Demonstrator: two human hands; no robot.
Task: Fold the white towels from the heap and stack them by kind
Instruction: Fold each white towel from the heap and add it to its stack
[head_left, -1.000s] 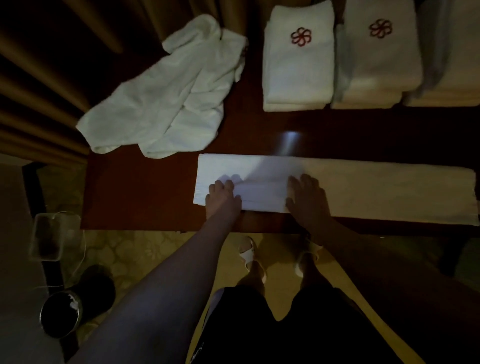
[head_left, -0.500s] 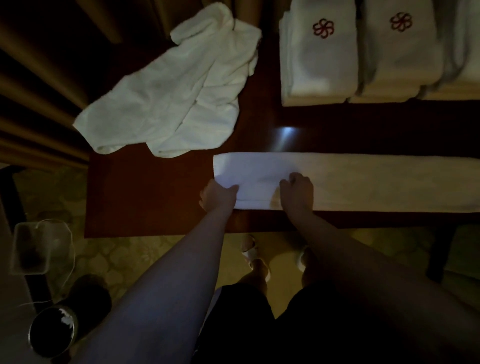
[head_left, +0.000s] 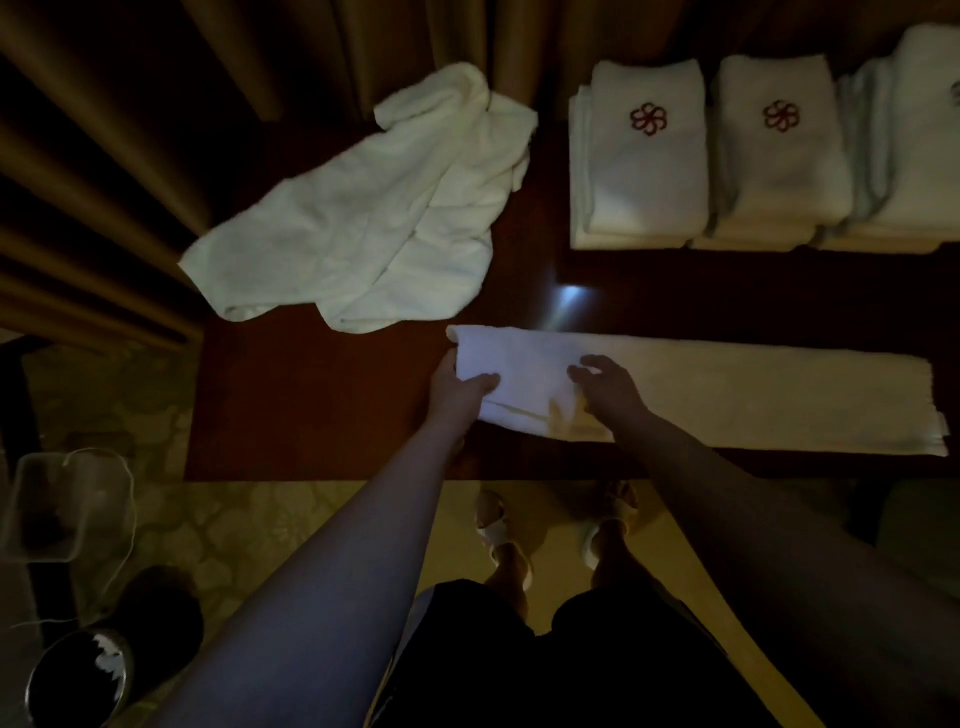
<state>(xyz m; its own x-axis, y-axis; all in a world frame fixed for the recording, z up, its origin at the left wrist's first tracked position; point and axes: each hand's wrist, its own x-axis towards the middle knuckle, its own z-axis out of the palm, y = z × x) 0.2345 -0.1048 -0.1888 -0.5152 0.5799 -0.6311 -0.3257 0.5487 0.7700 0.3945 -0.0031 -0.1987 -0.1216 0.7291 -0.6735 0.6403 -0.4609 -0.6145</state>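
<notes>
Towel (head_left: 727, 395) end lifted; both hands grip; three stacks.

Three stacks of folded towels (head_left: 644, 156) sit at one o'clock on one table (head_left: 311, 415). One long towel (head_left: 727, 395) lies at three o'clock, one crumpled towel (head_left: 363, 228) at eleven.
</notes>
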